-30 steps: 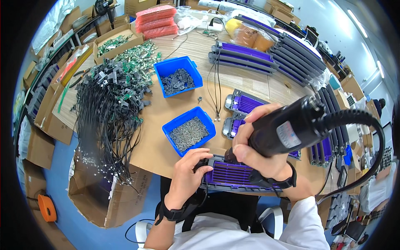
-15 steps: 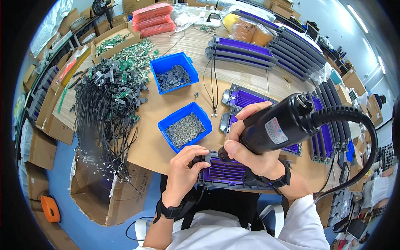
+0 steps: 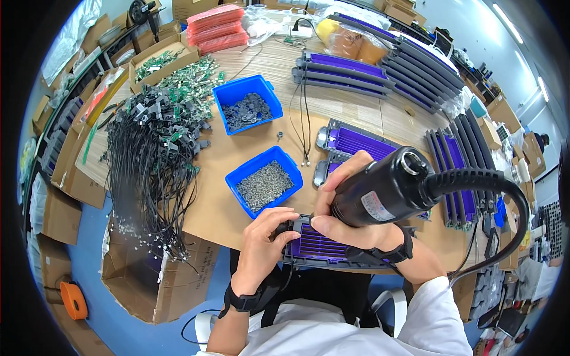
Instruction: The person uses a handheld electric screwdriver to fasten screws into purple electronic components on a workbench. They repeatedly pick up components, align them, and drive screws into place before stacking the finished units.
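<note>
My right hand is wrapped around a black electric screwdriver. The tool tilts over a grey housing with a purple slatted grille at the table's near edge; its tip is hidden behind my fingers. At the housing's left end, the thumb and fingers of my left hand pinch a dark end piece. Just beyond that hand sits a blue bin of small metal screws. Two similar purple-grilled housings lie behind the screwdriver, partly covered by it.
Another blue bin holds grey ring-shaped parts. Black cables with small green boards heap up on the left, hanging over an open carton. Stacked housings stand at the back and right. The screwdriver's thick cord loops down on the right.
The screwdriver and my right hand have shifted slightly left and down, and the tool's body leans a little differently. My left hand stays on the housing's left end.
</note>
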`<action>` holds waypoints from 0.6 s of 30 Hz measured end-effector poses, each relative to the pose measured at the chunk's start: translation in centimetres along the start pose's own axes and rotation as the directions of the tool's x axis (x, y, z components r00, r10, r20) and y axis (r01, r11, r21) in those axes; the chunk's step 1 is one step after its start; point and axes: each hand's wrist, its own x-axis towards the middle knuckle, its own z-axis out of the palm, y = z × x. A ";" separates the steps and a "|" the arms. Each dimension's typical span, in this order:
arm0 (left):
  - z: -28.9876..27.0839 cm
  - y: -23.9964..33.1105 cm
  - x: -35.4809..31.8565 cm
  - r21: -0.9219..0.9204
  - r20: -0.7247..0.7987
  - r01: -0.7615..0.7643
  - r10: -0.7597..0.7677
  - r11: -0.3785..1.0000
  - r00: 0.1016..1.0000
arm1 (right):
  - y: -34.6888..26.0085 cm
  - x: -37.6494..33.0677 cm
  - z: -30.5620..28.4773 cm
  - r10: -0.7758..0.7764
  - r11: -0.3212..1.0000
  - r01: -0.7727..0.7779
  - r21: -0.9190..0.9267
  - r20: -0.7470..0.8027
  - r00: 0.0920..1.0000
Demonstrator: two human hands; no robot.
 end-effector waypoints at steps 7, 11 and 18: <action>-0.2 0.1 0.0 -0.028 0.022 0.037 -0.037 0.999 0.999 | 0.7 0.2 -1.0 -0.018 1.000 0.019 -0.021 0.065 0.998; -0.1 0.1 0.1 -0.028 0.009 0.013 -0.013 1.000 1.000 | 0.4 0.2 -0.5 0.075 0.993 -0.076 0.093 0.007 0.997; 0.0 0.1 -0.3 -0.031 -0.034 0.035 -0.036 0.999 0.999 | -0.9 1.1 -0.2 -0.052 0.951 0.067 -0.303 0.060 0.997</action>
